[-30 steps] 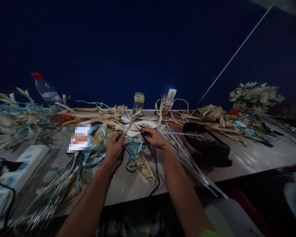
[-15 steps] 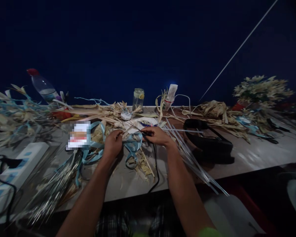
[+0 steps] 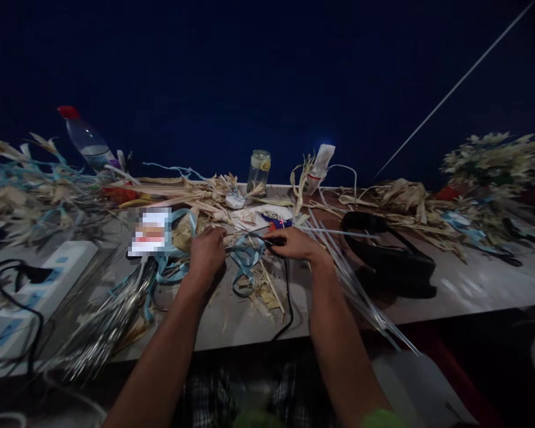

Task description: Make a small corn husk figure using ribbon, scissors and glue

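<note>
Gripping a tool (image 3: 271, 241), the right hand (image 3: 296, 242) is pointing it leftward; slipping could jab the left hand (image 3: 207, 249), its hold unclear.

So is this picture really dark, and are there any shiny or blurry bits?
In the head view, it's dim, the dark blue wall especially; pale glare shines on the table at right; the white flowers near the right edge look smeared; and the dark tool in the right hand is too murky to make out clearly.
</note>
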The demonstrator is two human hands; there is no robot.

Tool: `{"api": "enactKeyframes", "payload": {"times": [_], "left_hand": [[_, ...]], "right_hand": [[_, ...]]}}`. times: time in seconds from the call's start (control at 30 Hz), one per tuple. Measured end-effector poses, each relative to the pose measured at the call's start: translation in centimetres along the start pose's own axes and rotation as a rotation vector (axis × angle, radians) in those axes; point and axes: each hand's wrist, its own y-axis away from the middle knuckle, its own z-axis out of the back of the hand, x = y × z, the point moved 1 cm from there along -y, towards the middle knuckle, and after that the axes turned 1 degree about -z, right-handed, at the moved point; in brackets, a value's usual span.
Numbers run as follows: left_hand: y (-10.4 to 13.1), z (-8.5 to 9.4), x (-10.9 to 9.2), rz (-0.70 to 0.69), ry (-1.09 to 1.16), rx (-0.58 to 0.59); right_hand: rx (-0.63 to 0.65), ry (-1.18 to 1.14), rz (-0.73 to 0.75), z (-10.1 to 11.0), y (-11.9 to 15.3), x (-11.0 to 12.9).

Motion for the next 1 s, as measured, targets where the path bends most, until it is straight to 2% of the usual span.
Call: {"api": "enactKeyframes", "payload": {"times": [0.27, 0.8, 1.0], "left_hand": [[0.3, 0.6, -0.3, 0.043, -0.113, 0.091], [0.6, 0.6, -0.4, 0.028, -0.158, 0.077], [0.6, 0.5, -0.3, 0.040, -0.119, 0.073]], "right_hand": [[0.055, 0.068, -0.037, 0.2, 0.3, 0.5], [0.073, -0.013, -0.027, -0.2, 0.3, -0.6], [0.024, 0.042, -0.009, -0.1, 0.4, -0.9]]}}
